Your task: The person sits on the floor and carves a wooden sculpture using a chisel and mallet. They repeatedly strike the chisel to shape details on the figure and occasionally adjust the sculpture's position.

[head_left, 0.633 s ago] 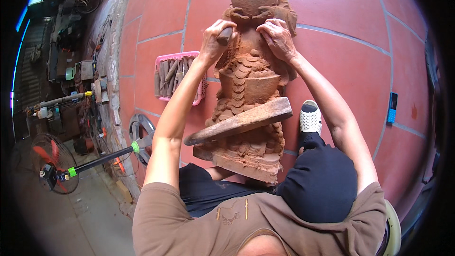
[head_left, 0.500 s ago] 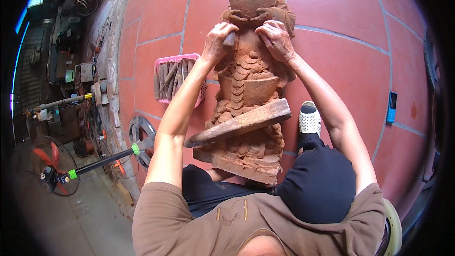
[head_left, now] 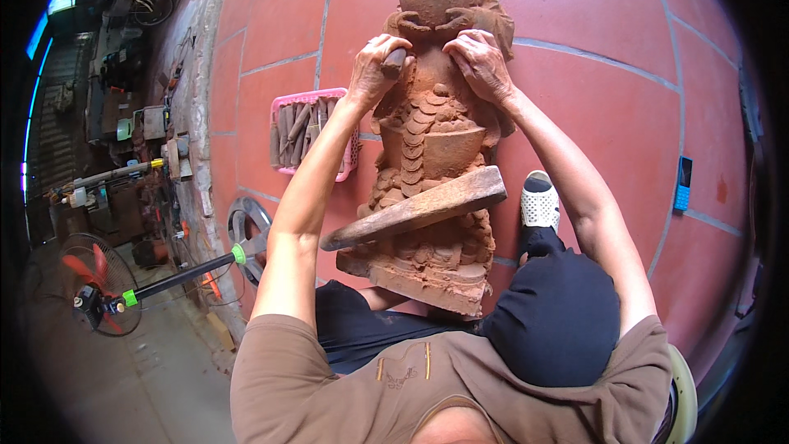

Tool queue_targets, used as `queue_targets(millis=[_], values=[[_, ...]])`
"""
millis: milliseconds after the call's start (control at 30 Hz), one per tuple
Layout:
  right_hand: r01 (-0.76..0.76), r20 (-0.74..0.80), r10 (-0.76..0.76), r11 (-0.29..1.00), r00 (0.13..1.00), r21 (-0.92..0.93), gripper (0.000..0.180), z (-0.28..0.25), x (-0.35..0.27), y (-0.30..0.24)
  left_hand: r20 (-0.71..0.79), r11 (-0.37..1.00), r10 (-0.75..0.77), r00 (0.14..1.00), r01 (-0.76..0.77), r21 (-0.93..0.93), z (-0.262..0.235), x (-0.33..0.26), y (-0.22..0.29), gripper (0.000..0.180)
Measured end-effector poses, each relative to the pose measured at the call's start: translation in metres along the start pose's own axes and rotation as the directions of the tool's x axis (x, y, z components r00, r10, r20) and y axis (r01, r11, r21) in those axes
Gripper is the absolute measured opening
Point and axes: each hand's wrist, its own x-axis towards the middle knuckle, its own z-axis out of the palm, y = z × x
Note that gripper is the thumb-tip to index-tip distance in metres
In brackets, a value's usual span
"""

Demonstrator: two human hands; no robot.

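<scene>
A reddish-brown carved wooden statue (head_left: 444,148) lies lengthwise in front of me, its top end far away and its base near my legs. In my left hand (head_left: 380,66), fingers wrapped round it, is a wooden-handled carving tool (head_left: 394,63), its rounded handle end toward me. Its working end is hidden behind my hand at the statue's chest. My right hand (head_left: 481,66) rests on the chest's right side, fingers curled and pressed together; what they grip, if anything, is hidden. Across the statue's lower part lies a thick wooden mallet-like bar (head_left: 419,207), touched by neither hand.
Left of the statue, a pink plastic basket (head_left: 355,156) holds several wooden-handled tools. A fan (head_left: 94,288) on a black pole stands at left, its round base (head_left: 246,226) nearer the statue. A blue phone (head_left: 682,185) lies on the red tiles (head_left: 592,115) at right, beyond my white shoe (head_left: 540,204).
My left hand has turned slightly and shifted a little left, so the tool's handle points more toward me. The right hand stays at nearly the same spot on the statue.
</scene>
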Motion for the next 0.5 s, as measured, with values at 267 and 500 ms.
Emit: queue_targets(millis=[267,500], values=[[-0.021,0.037,0.022,1.0,0.999,-0.022,0.011,-0.005,-0.005,0.002,0.138,0.997,0.018,0.99,-0.008,-0.076,-0.016,-0.068,0.01,0.019],[-0.007,0.056,0.008,1.0,0.998,-0.009,0.012,-0.001,-0.002,0.002,0.084,0.93,-0.291,0.953,0.303,-0.208,-0.017,-0.035,0.018,0.018]])
